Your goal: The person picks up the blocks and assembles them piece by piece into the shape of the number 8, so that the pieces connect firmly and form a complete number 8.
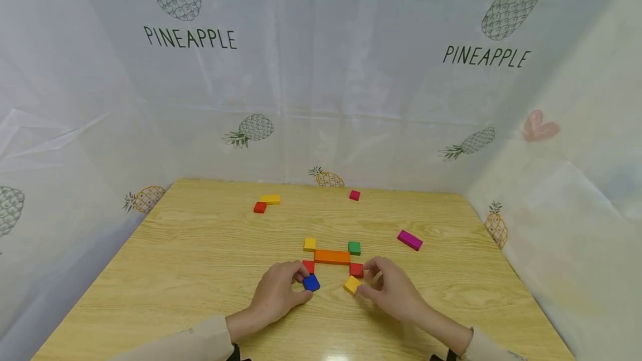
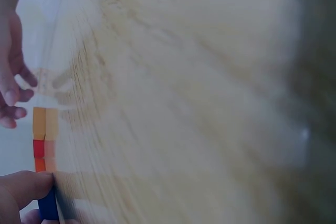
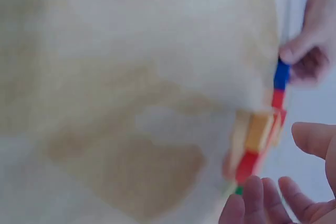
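My left hand [image 1: 277,292] pinches a small blue block [image 1: 311,283] between thumb and fingers, down at the table surface. The left wrist view shows the thumb [image 2: 35,186] against that blue block [image 2: 48,205]. Facing it, my right hand [image 1: 395,293] is beside a yellow block [image 1: 352,284] set at an angle; in the right wrist view its thumb and fingers are spread with nothing between them. A long orange block [image 1: 332,257] lies between two red blocks, left [image 1: 308,267] and right [image 1: 356,270]. At its far corners are a yellow block [image 1: 310,244] and a green block [image 1: 354,248].
Farther back on the wooden table [image 1: 210,261] lie a long yellow block [image 1: 270,199], a red block [image 1: 259,207] and a pink block [image 1: 355,195]. To the right is a long magenta block [image 1: 410,240]. A pineapple-print sheet [image 1: 321,82] hangs behind and around the sides.
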A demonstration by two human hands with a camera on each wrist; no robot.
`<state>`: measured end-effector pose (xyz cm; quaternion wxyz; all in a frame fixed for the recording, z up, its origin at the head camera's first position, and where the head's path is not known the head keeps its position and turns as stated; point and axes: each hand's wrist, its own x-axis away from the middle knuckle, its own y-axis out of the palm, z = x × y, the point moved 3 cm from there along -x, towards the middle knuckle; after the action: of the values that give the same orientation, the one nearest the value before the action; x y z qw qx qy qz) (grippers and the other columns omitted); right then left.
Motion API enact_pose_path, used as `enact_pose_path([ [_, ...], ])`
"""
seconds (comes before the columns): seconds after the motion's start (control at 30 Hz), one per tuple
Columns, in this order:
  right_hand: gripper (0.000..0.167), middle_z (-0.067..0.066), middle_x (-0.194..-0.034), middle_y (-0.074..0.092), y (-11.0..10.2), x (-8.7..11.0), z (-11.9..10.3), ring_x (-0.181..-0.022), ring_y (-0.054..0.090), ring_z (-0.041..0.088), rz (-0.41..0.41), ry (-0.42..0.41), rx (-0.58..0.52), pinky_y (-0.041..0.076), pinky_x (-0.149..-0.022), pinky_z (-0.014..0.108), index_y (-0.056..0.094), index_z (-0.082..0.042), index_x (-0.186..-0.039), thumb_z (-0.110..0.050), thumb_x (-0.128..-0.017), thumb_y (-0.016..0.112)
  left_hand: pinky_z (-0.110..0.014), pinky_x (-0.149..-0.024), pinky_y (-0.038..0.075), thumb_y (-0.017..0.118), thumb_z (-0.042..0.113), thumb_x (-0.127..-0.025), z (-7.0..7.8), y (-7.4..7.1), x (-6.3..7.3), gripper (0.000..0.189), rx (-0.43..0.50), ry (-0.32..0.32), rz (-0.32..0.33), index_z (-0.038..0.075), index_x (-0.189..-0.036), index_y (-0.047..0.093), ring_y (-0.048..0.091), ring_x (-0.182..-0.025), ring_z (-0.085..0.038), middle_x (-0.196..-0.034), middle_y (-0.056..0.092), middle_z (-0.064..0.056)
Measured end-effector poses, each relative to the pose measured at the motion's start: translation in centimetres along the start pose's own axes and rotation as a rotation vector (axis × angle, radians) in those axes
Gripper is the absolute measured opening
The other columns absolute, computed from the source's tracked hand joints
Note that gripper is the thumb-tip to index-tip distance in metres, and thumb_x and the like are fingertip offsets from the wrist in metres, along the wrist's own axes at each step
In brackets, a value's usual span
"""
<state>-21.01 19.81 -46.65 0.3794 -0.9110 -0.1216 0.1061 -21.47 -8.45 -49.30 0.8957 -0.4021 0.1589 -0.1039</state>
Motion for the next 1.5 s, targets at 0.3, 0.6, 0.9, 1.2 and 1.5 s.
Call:
enact_pose_path([
  [0.3, 0.035, 0.013, -0.112, 0.068, -5.9, -2.0, 3.1, -0.103, 0.066, 0.032, 0.191, -0.169, 0.16, 0.058, -0.088, 0.048, 0.067, -0.001, -0.121, -0.008, -0.091, 0.084, -0.027, -0.073, 0.046, 0.095, 0.026, -0.081, 0.4, -0.2, 0.3, 0.029, 0.003, 0.019, 0.005, 0.022, -0.098, 0.071, 0.059, -0.086, -0.01, -0.091, 0.069, 0.013],
  [0.6, 0.045, 0.023, -0.118, 0.068, -9.5, -3.5, 7.6, -0.103, 0.065, 0.039, 0.211, -0.165, 0.217, 0.059, -0.08, 0.048, 0.065, 0.007, -0.128, -0.011, -0.091, 0.085, -0.027, -0.073, 0.047, 0.096, 0.025, -0.08, 0.2, -0.1, 0.4, 0.03, 0.002, 0.016, 0.011, 0.021, -0.098, 0.072, 0.06, -0.086, -0.009, -0.091, 0.069, 0.013],
  [0.9, 0.054, 0.028, -0.121, 0.065, -10.1, -3.6, 10.7, -0.107, 0.066, 0.044, 0.152, -0.036, 0.141, 0.056, -0.09, 0.059, 0.061, 0.009, -0.134, -0.018, -0.094, 0.084, -0.027, -0.074, 0.047, 0.096, 0.026, -0.08, 0.1, -0.1, 0.4, 0.03, 0.009, 0.015, 0.009, 0.022, -0.098, 0.071, 0.06, -0.086, -0.01, -0.091, 0.07, 0.013],
  [1.2, 0.052, 0.025, -0.117, 0.068, -10.1, -4.1, 12.3, -0.102, 0.07, 0.038, 0.123, 0.054, 0.125, 0.059, -0.086, 0.049, 0.061, 0.009, -0.134, -0.017, -0.094, 0.083, -0.027, -0.072, 0.046, 0.096, 0.026, -0.079, 0.0, 0.1, 0.3, 0.031, -0.005, 0.016, 0.018, 0.023, -0.097, 0.071, 0.059, -0.085, -0.008, -0.09, 0.069, 0.014],
  [1.5, 0.048, 0.019, -0.114, 0.072, -9.8, -4.5, 12.7, -0.093, 0.068, 0.024, 0.097, 0.072, 0.127, 0.055, -0.072, 0.028, 0.064, 0.007, -0.129, -0.02, -0.095, 0.083, -0.026, -0.071, 0.046, 0.095, 0.026, -0.08, 0.0, 0.1, 0.2, 0.03, -0.005, 0.018, 0.026, 0.023, -0.098, 0.072, 0.059, -0.084, -0.007, -0.09, 0.069, 0.014],
])
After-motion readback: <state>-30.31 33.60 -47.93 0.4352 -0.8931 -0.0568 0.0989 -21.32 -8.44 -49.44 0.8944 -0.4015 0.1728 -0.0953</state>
